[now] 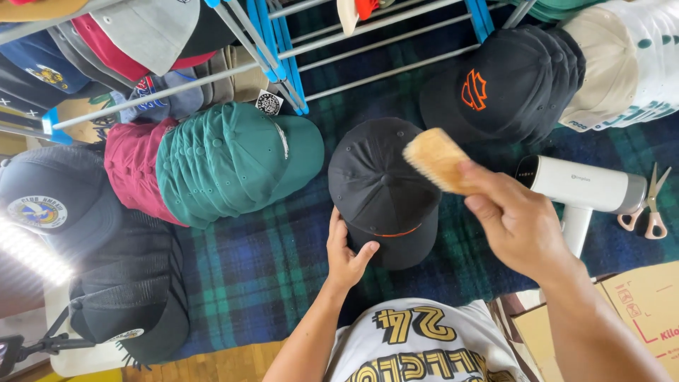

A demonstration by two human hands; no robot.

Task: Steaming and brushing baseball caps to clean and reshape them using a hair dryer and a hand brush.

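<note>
A black cap (378, 187) with an orange line at its brim lies on the plaid blanket (247, 276) in the middle. My left hand (344, 255) grips the cap's brim at its near left edge. My right hand (513, 219) holds a wooden brush (435, 159) just over the right side of the cap's crown, bristles towards the cap.
A stack of green caps (226, 159) and red ones (131, 170) lies to the left, dark caps (106, 283) at the near left. Black caps with an orange emblem (506, 81) lie at the far right. A white hair dryer (583, 187), scissors (654, 205) and a cardboard box (636, 311) sit right. A drying rack (339, 42) stands behind.
</note>
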